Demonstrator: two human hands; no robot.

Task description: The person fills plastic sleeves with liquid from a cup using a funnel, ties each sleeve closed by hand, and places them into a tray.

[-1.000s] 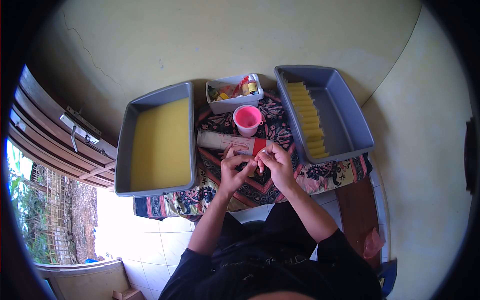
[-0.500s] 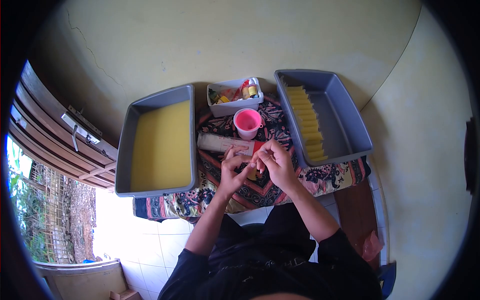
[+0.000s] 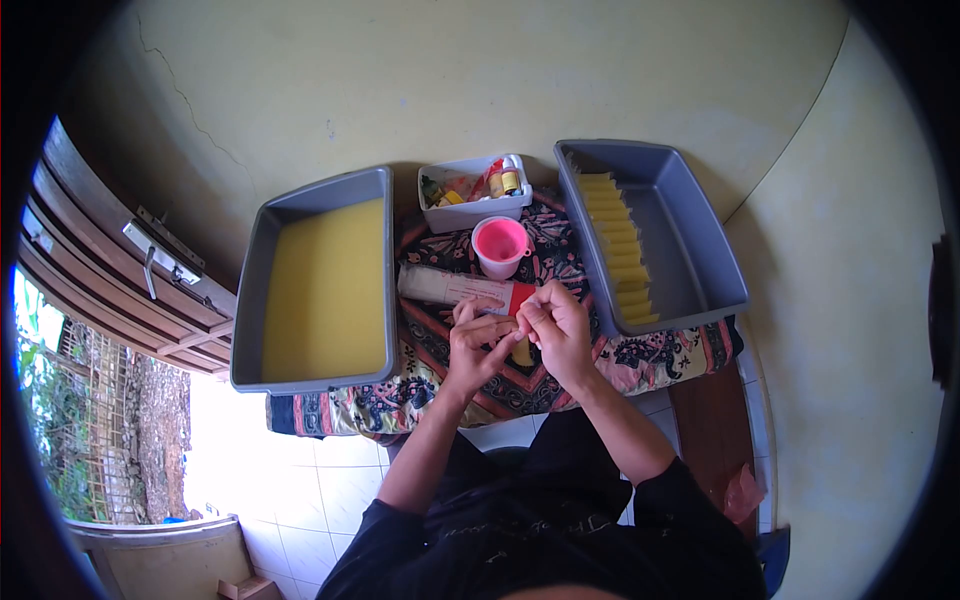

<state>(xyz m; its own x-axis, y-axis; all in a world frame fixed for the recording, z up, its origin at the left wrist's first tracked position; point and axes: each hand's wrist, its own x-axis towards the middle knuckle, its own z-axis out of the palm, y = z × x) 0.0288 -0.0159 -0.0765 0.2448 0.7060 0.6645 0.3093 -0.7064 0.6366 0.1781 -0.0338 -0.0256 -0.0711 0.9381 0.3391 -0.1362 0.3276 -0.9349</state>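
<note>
My left hand (image 3: 478, 347) and my right hand (image 3: 556, 333) meet at the fingertips over the patterned cloth. Both are closed in a pinch, and what lies between the fingers is too small to make out. A small yellow packet (image 3: 522, 352) shows just below the fingertips, partly hidden by my hands. Behind them a white plastic pack with a red end (image 3: 440, 285) lies flat on the cloth. A pink cup (image 3: 501, 242) stands upright beyond the pack.
A grey tub (image 3: 391, 290) at left holds yellow liquid. The right grey tub (image 3: 705, 240) has a row of filled yellow packets (image 3: 622, 245) along its left side. Between them, at the back, is a white basket (image 3: 475, 216) with small bottles. A door (image 3: 120, 270) stands at left.
The view has shifted slightly. My hands remain together, with the left fingers a little straighter and the yellow packet below them showing more.
</note>
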